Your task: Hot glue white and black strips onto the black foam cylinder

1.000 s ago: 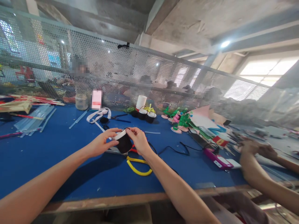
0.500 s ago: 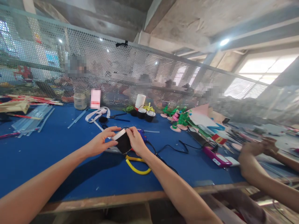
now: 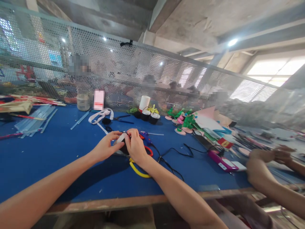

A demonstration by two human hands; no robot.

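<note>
Blue tabletop [image 3: 124,190] is spreading below. Clear strips [image 3: 35,120] are lying at left; the left hand [image 3: 106,147], partly curled, is pinching a black cup [image 3: 124,148] (white-rimmed, between both hands); the right hand [image 3: 137,148], fingers bunched, is gripping its other side; a purple box [image 3: 219,161] is resting rightward.

I watch, from my remote seat, two slim human forearms over the flat blue table [image 3: 114,187]: the left forearm [image 3: 57,183] and the right forearm [image 3: 176,190], smooth, bare as far as I can see, broadening away from narrow wrists. The left hand [image 3: 105,147] and right hand [image 3: 136,149], above the table, are bare too, with slender fingers.
</note>
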